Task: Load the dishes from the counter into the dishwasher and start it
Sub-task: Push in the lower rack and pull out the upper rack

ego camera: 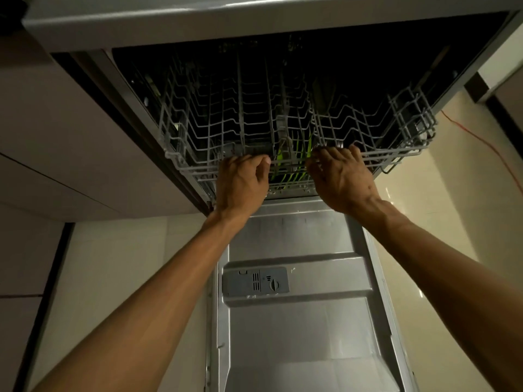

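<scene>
Hands are working the upper rack [283, 120] at the dishwasher's mouth: the left hand [240, 182] and the right hand [342, 176] are both curling fingers over its front rail, just above the lowered door [297, 321]. No dishes are showing in it; the counter holding them is lying out of view. Judging by the grip, the rack is being positioned for loading, so an even, level slide is called for next. Thin grey coated wire is forming the rack's grid and tines; the door's inner face is dull stamped steel, carrying a grey plastic detergent dispenser [256, 281].
</scene>
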`<state>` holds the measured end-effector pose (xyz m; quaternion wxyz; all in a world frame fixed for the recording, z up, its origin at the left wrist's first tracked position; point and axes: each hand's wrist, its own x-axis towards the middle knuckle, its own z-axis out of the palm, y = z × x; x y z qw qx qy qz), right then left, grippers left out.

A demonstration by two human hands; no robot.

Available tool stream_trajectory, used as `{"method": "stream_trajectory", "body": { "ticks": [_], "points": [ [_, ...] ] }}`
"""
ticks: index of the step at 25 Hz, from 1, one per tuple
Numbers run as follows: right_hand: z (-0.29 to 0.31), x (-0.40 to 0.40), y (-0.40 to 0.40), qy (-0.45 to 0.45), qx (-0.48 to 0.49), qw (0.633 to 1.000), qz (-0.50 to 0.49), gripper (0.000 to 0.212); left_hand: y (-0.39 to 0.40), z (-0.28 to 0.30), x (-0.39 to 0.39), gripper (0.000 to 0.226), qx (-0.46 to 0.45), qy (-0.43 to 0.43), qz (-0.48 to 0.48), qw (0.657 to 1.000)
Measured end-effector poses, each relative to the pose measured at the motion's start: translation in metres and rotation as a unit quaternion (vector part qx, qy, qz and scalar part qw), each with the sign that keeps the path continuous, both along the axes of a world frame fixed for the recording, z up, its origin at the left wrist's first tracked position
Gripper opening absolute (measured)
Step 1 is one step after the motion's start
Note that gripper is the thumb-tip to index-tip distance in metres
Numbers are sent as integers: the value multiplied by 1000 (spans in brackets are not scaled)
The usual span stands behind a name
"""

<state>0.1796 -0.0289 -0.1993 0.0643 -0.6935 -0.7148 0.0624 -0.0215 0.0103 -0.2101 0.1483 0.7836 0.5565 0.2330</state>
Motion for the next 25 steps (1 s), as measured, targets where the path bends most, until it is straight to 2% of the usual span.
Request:
{"method": "stream_trajectory", "body": {
  "ticks": [7,12,17,21,25],
  "points": [
    [7,-11,-51,20,-41,999,-8,54,-45,2,-10,34,-39,-11,6,999],
    [11,-16,-80,11,-67,997,-22,52,-79,10,-9,25,-39,-4,36,999],
    [14,-22,-118,43,-67,996,-35,50,-118,21,-13,25,-73,-12,38,997],
    [12,-28,-154,69,-53,994,-59,55,-152,26,-17,30,-127,-12,45,991],
    [11,-37,-191,79,-41,993,-77,49,-188,21,-23,47,-117,-34,54,991]
  ]
}}
